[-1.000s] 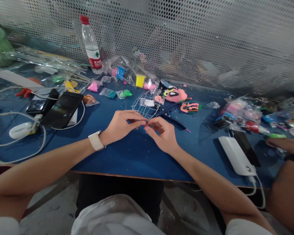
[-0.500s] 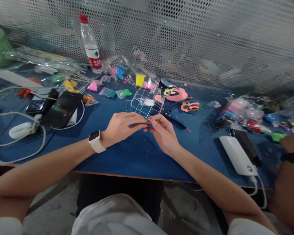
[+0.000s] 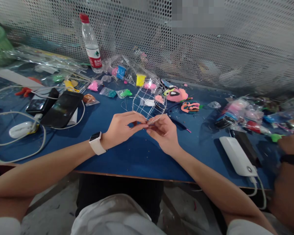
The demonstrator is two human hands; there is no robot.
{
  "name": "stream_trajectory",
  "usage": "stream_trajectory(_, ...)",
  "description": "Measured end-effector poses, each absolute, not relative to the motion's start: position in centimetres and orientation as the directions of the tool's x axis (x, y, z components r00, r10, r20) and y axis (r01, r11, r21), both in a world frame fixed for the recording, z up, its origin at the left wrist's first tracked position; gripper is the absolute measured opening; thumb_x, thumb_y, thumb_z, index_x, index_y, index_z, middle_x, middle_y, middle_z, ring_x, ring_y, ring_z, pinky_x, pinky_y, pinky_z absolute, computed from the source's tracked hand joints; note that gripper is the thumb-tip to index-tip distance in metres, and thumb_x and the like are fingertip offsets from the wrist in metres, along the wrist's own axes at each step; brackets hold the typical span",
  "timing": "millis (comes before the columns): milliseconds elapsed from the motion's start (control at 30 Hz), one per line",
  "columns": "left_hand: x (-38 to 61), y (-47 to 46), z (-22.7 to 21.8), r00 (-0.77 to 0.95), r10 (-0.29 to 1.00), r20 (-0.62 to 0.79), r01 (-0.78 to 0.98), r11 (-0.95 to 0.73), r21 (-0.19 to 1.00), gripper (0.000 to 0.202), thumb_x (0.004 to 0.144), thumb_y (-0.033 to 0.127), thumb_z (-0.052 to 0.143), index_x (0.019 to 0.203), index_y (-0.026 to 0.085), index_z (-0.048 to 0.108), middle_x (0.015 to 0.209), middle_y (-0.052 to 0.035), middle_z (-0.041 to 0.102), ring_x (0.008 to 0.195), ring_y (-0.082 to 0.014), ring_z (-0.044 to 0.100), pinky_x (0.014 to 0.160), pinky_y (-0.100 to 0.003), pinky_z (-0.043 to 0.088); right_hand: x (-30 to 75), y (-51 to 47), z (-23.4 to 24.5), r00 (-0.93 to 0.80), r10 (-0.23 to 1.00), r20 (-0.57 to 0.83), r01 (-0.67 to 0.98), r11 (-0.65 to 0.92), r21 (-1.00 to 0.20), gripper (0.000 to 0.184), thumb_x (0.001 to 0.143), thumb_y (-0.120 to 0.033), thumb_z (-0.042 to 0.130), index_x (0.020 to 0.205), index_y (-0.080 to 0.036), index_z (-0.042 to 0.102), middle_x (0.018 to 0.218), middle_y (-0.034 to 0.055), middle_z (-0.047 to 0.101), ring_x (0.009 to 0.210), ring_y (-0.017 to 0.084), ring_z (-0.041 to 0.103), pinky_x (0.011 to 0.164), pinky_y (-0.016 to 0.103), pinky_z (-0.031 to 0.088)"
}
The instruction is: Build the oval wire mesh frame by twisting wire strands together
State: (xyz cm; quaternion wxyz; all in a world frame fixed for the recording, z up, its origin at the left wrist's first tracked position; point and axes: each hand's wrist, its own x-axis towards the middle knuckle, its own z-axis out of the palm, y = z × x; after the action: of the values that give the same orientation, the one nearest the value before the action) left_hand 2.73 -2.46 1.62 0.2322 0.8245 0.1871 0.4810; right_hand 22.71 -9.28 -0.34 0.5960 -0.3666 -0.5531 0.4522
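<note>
A rounded wire frame [image 3: 150, 103] with a grid of thin crossing wires stands tilted above the blue table, its near rim between my two hands. My left hand [image 3: 123, 129], with a watch on the wrist, pinches the rim's near left side. Close beside it, my right hand [image 3: 165, 133] grips the near right side with thumb and fingers. The fingertips almost meet, and what lies right between them is hidden. Behind the frame are bags of coloured clay, a pink clay figure [image 3: 177, 94] and a smaller orange-pink clay piece [image 3: 190, 107].
A water bottle [image 3: 94, 54] stands at the back against the perforated metal panel [image 3: 142, 29]. Phones [image 3: 62, 109], cables and a white mouse-like device [image 3: 21, 130] lie left. A white power bank [image 3: 236, 156] lies right, near another person's hand [image 3: 292, 143].
The wire frame has tipped slightly upright and shifted a little right. My right fingers have moved along the rim and curl more; my left hand has barely moved.
</note>
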Motion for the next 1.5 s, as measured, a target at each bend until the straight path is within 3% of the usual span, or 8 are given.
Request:
stream_trajectory(133, 3.2, -3.3, 1.9, 0.438, 0.694, 0.572, -0.020, -0.629, 0.777, 0.014, 0.096, 0.032, 0.084, 0.092, 0.020, 0.082, 0.096, -0.0054, 0.085, 0.085, -0.0164, 0.080, 0.072, -0.024, 0.065, 22.1, -9.9, -0.6, 0.086, 0.873, 0.481, 0.066, 0.477, -0.877, 0.034, 0.090, -0.016, 0.087, 0.112, -0.031, 0.065, 0.100, -0.0032, 0.077, 0.091, 0.015, 0.079, 0.087, 0.033, 0.068)
stream_trajectory(267, 3.5, -3.8, 2.3, 0.448, 0.749, 0.489, -0.118, -0.492, 0.863, 0.026, 0.093, 0.042, 0.087, 0.086, 0.019, 0.080, 0.093, -0.0072, 0.084, 0.074, -0.0147, 0.077, 0.062, -0.023, 0.063, 21.8, -10.4, -0.5, 0.162, 0.743, 0.650, 0.310, 0.587, -0.748, 0.040, 0.089, -0.018, 0.088, 0.117, -0.030, 0.061, 0.092, -0.0031, 0.079, 0.077, 0.017, 0.079, 0.072, 0.033, 0.070)
stream_trajectory(433, 3.6, -3.9, 2.5, 0.472, 0.751, 0.461, -0.151, -0.446, 0.882, 0.029, 0.093, 0.045, 0.087, 0.084, 0.018, 0.081, 0.093, -0.0077, 0.084, 0.068, -0.0129, 0.074, 0.059, -0.023, 0.061, 22.4, -10.3, 0.2, 0.004, 0.604, 0.797, 0.511, 0.684, -0.521, 0.051, 0.095, -0.013, 0.077, 0.138, -0.034, 0.061, 0.088, -0.0042, 0.080, 0.065, 0.017, 0.077, 0.060, 0.033, 0.069)
stream_trajectory(567, 3.5, -3.9, 2.5, 0.499, 0.742, 0.448, -0.156, -0.431, 0.889, 0.022, 0.095, 0.039, 0.085, 0.088, 0.018, 0.081, 0.093, -0.0068, 0.084, 0.062, -0.0106, 0.071, 0.058, -0.023, 0.061, 23.1, -10.3, 1.0, -0.127, 0.573, 0.810, 0.626, 0.680, -0.382, 0.050, 0.095, -0.010, 0.074, 0.136, -0.037, 0.067, 0.090, -0.0027, 0.081, 0.063, 0.016, 0.075, 0.057, 0.032, 0.065)
stream_trajectory(800, 3.3, -4.0, 2.5, 0.518, 0.721, 0.461, -0.126, -0.469, 0.874, 0.014, 0.099, 0.030, 0.078, 0.094, 0.018, 0.081, 0.100, -0.0073, 0.084, 0.063, -0.0102, 0.071, 0.059, -0.022, 0.060, 23.6, -10.4, 1.4, -0.068, 0.710, 0.701, 0.583, 0.599, -0.549, 0.045, 0.094, -0.018, 0.076, 0.135, -0.033, 0.066, 0.098, -0.0014, 0.082, 0.070, 0.018, 0.078, 0.066, 0.035, 0.069)
stream_trajectory(1033, 3.0, -3.8, 2.8, 0.544, 0.677, 0.495, -0.027, -0.576, 0.817, 0.011, 0.099, 0.026, 0.075, 0.094, 0.017, 0.081, 0.098, -0.0068, 0.085, 0.072, -0.0131, 0.075, 0.066, -0.024, 0.062, 24.3, -10.3, 2.0, -0.146, 0.713, 0.686, 0.595, 0.617, -0.515, 0.033, 0.094, -0.017, 0.077, 0.121, -0.032, 0.066, 0.098, 0.0000, 0.078, 0.077, 0.019, 0.078, 0.071, 0.036, 0.069)
stream_trajectory(1267, 3.0, -3.8, 2.7, 0.554, 0.637, 0.536, -0.070, -0.606, 0.792, 0.009, 0.100, 0.022, 0.073, 0.095, 0.018, 0.080, 0.096, -0.0053, 0.084, 0.075, -0.0127, 0.076, 0.072, -0.024, 0.062, 24.6, -10.2, 2.6, -0.195, 0.672, 0.715, 0.617, 0.651, -0.443, 0.033, 0.092, -0.016, 0.079, 0.119, -0.031, 0.067, 0.095, 0.0001, 0.077, 0.081, 0.020, 0.078, 0.074, 0.036, 0.067)
stream_trajectory(1500, 3.0, -3.8, 2.6, 0.560, 0.637, 0.529, -0.073, -0.598, 0.798, 0.012, 0.101, 0.024, 0.072, 0.093, 0.019, 0.080, 0.097, -0.0072, 0.085, 0.091, -0.0188, 0.080, 0.078, -0.028, 0.065, 24.7, -10.2, 2.5, -0.171, 0.687, 0.707, 0.607, 0.639, -0.473, 0.032, 0.092, -0.018, 0.080, 0.118, -0.031, 0.068, 0.094, 0.0003, 0.077, 0.080, 0.021, 0.077, 0.074, 0.038, 0.067)
